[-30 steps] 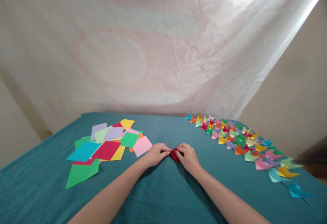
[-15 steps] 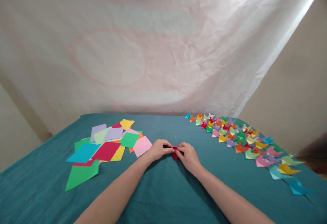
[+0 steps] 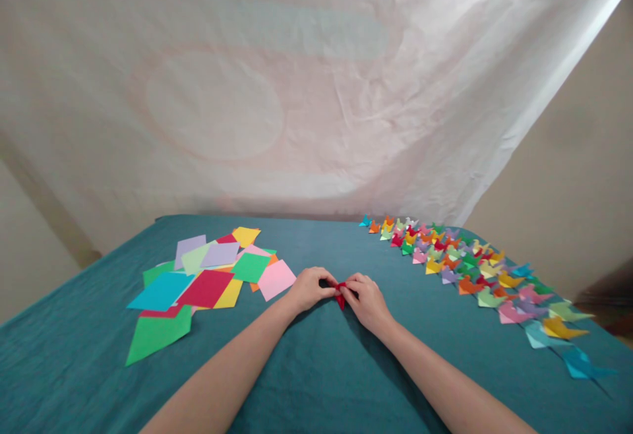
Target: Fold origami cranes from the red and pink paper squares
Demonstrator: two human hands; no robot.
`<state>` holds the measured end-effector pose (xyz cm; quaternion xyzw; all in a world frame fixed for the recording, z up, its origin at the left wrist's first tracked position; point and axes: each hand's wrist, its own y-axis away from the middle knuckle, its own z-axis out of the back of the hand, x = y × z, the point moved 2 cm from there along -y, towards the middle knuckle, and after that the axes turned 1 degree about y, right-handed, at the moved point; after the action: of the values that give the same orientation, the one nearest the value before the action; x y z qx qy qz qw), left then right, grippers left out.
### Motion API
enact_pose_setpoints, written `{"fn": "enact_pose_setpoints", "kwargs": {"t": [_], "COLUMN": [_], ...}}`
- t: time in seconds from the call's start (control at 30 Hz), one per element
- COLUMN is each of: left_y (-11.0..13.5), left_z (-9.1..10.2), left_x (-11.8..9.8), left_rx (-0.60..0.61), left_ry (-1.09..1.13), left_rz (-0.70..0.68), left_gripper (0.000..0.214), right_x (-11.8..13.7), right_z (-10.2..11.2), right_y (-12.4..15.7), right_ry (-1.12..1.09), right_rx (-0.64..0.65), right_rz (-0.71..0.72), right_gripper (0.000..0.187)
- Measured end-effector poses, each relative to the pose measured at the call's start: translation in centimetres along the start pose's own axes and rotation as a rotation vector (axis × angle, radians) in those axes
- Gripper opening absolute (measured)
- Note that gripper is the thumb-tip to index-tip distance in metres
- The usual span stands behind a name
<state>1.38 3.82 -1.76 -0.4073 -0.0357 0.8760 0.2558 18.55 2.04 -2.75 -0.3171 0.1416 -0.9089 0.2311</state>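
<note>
A small piece of folded red paper (image 3: 341,299) is pinched between my two hands, a little above the middle front of the table. My left hand (image 3: 315,287) closes thumb and fingers on its left side. From the right, my right hand (image 3: 364,299) grips the other side with thumb and forefinger. One narrow red point hangs below the fingertips. The fingers cover most of the paper, so its full folded shape is hidden.
Loose square sheets of coloured paper (image 3: 205,289) lie overlapping on the left of the teal tablecloth (image 3: 306,368). Rows of small folded paper birds (image 3: 467,282) in many colours stand along the right. A pale cloth (image 3: 316,104) hangs behind the table.
The camera view has shifted very slightly. Both hands stay on the red paper in nearly the same place, with only a small shift of the fingers.
</note>
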Motion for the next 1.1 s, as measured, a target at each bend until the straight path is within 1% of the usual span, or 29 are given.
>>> {"fn": "enact_pose_setpoints", "kwargs": {"t": [0.17,0.37,0.63,0.83,1.1], "left_y": [0.1,0.0,-0.2,-0.2,-0.1], "left_z": [0.0,0.0,0.1,0.0,0.0], "left_x": [-0.1,-0.2,0.2,0.4,0.3], "left_rx": [-0.001,0.012,0.03,0.024,0.009], "left_ry": [-0.035,-0.067,-0.097,-0.102,-0.095], "left_rz": [-0.007,-0.033,-0.032,-0.026,-0.011], "left_gripper": [0.015,0.02,0.022,0.024,0.023], "right_x": [0.2,0.3,1.3,1.6,1.5], "right_z": [0.2,0.2,0.3,0.2,0.0], "right_y": [-0.1,0.0,0.2,0.1,-0.1], "right_ry": [-0.037,-0.102,-0.218,-0.205,-0.176], "right_rx": [-0.015,-0.071,-0.053,-0.061,-0.055], "right_rz": [-0.005,-0.034,0.054,0.056,0.045], "right_gripper": [0.02,0.01,0.012,0.01,0.015]}}
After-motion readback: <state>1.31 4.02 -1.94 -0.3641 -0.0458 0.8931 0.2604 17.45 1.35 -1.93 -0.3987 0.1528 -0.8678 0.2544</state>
